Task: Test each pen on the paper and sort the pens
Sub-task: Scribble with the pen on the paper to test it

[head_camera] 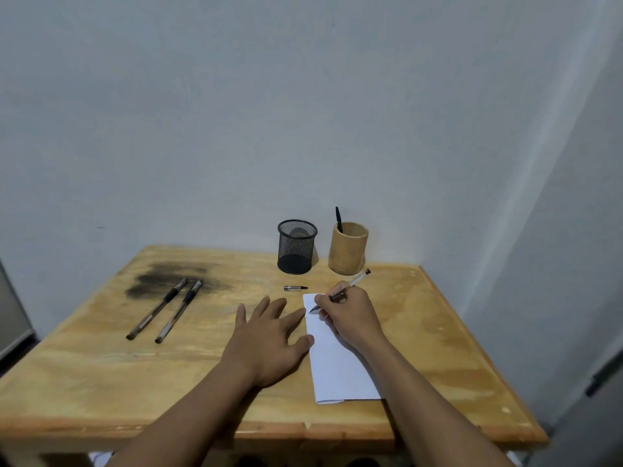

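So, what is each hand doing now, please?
Left hand: open, flat on the table, fingertips at the edge of the paper.
Right hand: closed on a pen, tip on the paper.

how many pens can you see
4: two lie side by side at table left, one is in the right hand writing on the paper, one stands in the wooden cup. More may hide inside.
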Available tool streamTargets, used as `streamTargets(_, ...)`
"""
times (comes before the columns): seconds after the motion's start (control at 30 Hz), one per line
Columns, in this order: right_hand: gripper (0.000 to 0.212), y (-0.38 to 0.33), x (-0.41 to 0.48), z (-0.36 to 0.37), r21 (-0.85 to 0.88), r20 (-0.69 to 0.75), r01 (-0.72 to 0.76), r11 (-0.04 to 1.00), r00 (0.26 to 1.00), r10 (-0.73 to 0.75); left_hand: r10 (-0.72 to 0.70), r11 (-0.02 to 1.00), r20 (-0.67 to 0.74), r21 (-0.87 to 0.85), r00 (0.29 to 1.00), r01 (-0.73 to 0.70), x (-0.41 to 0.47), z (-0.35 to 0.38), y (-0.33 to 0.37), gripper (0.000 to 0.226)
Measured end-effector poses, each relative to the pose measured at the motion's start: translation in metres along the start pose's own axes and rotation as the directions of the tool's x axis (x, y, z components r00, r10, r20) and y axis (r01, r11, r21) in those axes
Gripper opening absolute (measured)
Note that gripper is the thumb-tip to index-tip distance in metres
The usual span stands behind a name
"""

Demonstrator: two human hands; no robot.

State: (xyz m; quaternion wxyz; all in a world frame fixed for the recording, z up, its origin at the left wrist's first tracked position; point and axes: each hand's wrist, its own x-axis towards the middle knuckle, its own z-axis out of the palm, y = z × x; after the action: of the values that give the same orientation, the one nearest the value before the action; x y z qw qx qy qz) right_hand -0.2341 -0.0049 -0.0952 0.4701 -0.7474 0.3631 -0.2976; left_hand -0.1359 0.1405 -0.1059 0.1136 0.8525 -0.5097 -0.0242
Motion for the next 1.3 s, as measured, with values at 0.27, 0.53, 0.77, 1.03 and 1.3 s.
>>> streamTargets(0.27,0.018,0.0031,0.0015,0.0008,-0.098,-0.028,0.024,0.995,0.999,-0.027,-0.005,1.0,-0.005,-0.012,1.0,0.005,0.0009,0.0024,-0.0011,0.069)
streamTargets(0.53,0.014,0.0043,0.0006,-0.0002,-0.123,-0.008,0.011,0.992,1.0,-0.012,-0.002,1.0,-0.014,-0.017,1.0,0.002,0.0007,0.0034,-0.0019,0.069)
streamTargets(0.77,0.017,0.004,-0.0032,-0.0038,-0.151,-0.029,0.005,0.988,1.0,-0.01,-0.008,1.0,-0.012,-0.02,1.0,0.008,0.0004,0.0042,-0.0033,0.069)
streamTargets(1.03,0.016,0.0035,-0.0022,-0.0051,-0.137,-0.052,-0.013,0.99,0.999,0.006,-0.007,1.0,-0.011,-0.021,1.0,0.007,-0.0002,0.0029,-0.0016,0.069)
streamTargets(1.3,0.015,0.0018,-0.0023,-0.0072,-0.145,-0.054,-0.019,0.989,0.998,0.011,-0.012,1.0,-0.01,-0.024,1.0,0.012,-0.0007,0.0016,-0.0007,0.069)
